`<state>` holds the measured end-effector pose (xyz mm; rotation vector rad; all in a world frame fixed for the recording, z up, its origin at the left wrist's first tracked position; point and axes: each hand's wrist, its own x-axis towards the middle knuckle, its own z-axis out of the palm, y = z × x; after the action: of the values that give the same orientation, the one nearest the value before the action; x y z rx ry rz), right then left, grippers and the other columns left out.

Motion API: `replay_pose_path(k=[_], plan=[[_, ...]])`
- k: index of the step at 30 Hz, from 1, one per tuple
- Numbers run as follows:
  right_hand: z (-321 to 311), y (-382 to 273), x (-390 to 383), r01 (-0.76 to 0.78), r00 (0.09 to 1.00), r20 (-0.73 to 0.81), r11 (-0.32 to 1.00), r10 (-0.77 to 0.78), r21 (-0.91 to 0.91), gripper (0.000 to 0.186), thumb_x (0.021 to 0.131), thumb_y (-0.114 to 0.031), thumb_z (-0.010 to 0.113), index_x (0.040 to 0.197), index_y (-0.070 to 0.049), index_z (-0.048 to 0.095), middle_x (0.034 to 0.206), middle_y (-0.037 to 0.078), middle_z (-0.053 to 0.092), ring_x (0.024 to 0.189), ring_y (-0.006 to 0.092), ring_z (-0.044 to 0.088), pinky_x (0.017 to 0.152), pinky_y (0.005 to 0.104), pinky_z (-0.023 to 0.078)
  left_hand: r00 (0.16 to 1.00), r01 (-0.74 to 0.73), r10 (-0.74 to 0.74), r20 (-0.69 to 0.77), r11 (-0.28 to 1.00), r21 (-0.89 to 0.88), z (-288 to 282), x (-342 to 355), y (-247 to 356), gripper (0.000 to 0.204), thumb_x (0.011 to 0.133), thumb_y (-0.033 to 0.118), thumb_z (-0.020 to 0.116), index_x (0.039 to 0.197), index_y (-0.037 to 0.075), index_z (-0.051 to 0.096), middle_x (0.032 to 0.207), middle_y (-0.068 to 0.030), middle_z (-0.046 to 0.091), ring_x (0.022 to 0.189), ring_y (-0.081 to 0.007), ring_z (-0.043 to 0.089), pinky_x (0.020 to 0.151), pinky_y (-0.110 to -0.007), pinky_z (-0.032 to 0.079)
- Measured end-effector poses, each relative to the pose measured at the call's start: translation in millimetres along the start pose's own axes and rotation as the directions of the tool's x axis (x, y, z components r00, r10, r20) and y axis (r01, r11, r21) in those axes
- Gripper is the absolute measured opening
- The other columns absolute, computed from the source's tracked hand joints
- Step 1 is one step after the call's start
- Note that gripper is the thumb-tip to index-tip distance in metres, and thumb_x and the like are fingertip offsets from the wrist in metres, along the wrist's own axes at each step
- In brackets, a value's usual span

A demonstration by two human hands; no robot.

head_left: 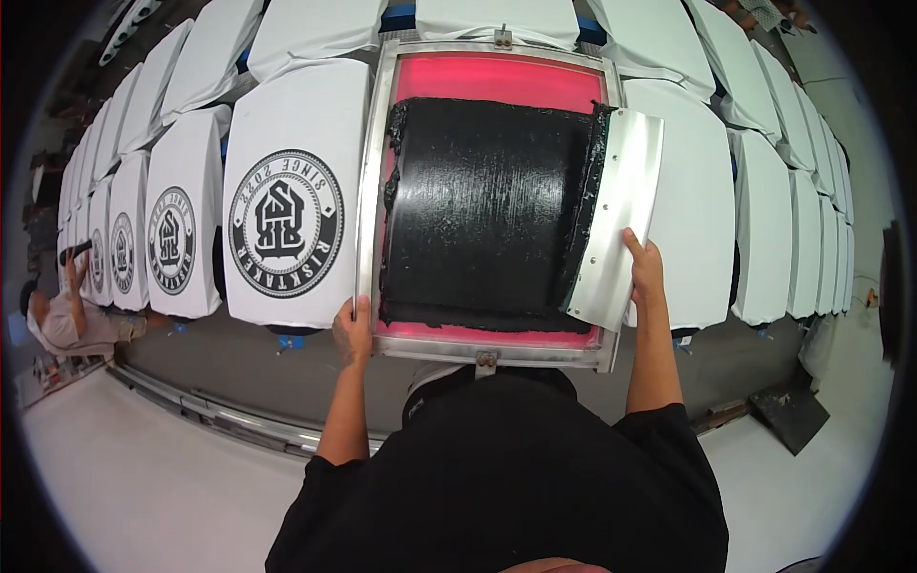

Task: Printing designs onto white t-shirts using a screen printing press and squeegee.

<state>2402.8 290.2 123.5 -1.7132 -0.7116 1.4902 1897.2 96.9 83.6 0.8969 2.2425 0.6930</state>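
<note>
In front of me lies a screen-printing frame (pixel 366 239) with metal edges and a pink mesh (pixel 487 78). Thick black ink (pixel 482 210) covers most of the mesh. My left hand (pixel 352 329) closes around the frame's left edge near its front corner. A wide metal squeegee (pixel 619 215) rests along the right side of the mesh, slightly tilted, its inner edge against a ridge of ink. My right hand (pixel 645 272) grips the squeegee's outer side near its front end, the thumb on its face. The fingers underneath are hidden.
Left of the frame, a white shirt (pixel 296 95) bears a round black print; several more printed ones line up beyond it. Plain white shirts (pixel 683 210) continue on the right, with another row behind. A person (pixel 72 310) sits at the far left. A metal rail (pixel 220 415) runs along the floor.
</note>
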Motion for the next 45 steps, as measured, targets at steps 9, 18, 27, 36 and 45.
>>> replay_pose_path(k=[9,18,27,36,45], plan=[[-15.0,-49.9,41.9,0.049,0.981,0.195,0.977,-0.008,-0.209,0.051,0.092,-0.038,0.078,0.116,0.006,0.068,0.102,0.013,0.074,0.088,0.0213,0.071,0.080,0.0361,0.058,0.736,-0.535,0.614,-0.285,0.786,0.310,31.3,-55.8,63.0,0.043,0.099,0.036,0.069,0.121,0.000,0.071,0.094,-0.0163,0.072,0.091,-0.0329,0.071,0.084,-0.044,0.055],[142.3,-158.9,115.0,0.746,0.665,0.719,0.122,-0.203,-0.655,0.033,0.087,-0.032,0.072,0.104,-0.003,0.070,0.102,0.024,0.072,0.098,0.0440,0.067,0.089,0.0507,0.052,0.831,-0.117,0.184,0.525,0.981,-0.158,111.0,-176.7,45.7,0.034,0.096,0.025,0.075,0.117,-0.002,0.070,0.096,-0.0142,0.074,0.089,-0.0272,0.072,0.085,-0.037,0.058],[141.6,-64.1,112.0,0.809,0.300,0.828,-0.333,-0.475,-0.484,0.043,0.072,-0.006,0.072,0.114,-0.010,0.066,0.096,0.008,0.069,0.094,0.0271,0.066,0.093,0.0418,0.044,0.826,0.225,-0.045,0.562,0.941,-0.254,124.9,-184.5,60.2,0.025,0.094,0.020,0.077,0.107,-0.001,0.072,0.082,-0.0076,0.071,0.078,-0.0128,0.066,0.071,-0.031,0.055],[91.6,-55.6,-47.9,0.891,0.443,0.880,-0.027,-0.171,-0.454,0.044,0.075,-0.007,0.069,0.120,-0.010,0.070,0.099,0.008,0.075,0.091,0.0228,0.069,0.093,0.0379,0.040,0.839,0.189,0.065,0.540,0.897,-0.401,145.3,-173.4,25.8,0.028,0.093,0.025,0.078,0.100,-0.001,0.071,0.080,-0.0044,0.071,0.066,-0.0107,0.061,0.066,-0.032,0.054],[82.4,4.4,-118.4,0.819,0.565,0.824,0.092,0.044,-0.566,0.045,0.073,-0.006,0.072,0.118,-0.008,0.071,0.109,0.009,0.075,0.092,0.0260,0.068,0.092,0.0375,0.043,0.617,-0.737,0.787,-0.010,0.582,0.344,40.9,-121.6,81.4,0.059,0.075,0.053,0.088,0.110,0.008,0.069,0.118,-0.0071,0.061,0.114,-0.0243,0.057,0.097,-0.040,0.048]])
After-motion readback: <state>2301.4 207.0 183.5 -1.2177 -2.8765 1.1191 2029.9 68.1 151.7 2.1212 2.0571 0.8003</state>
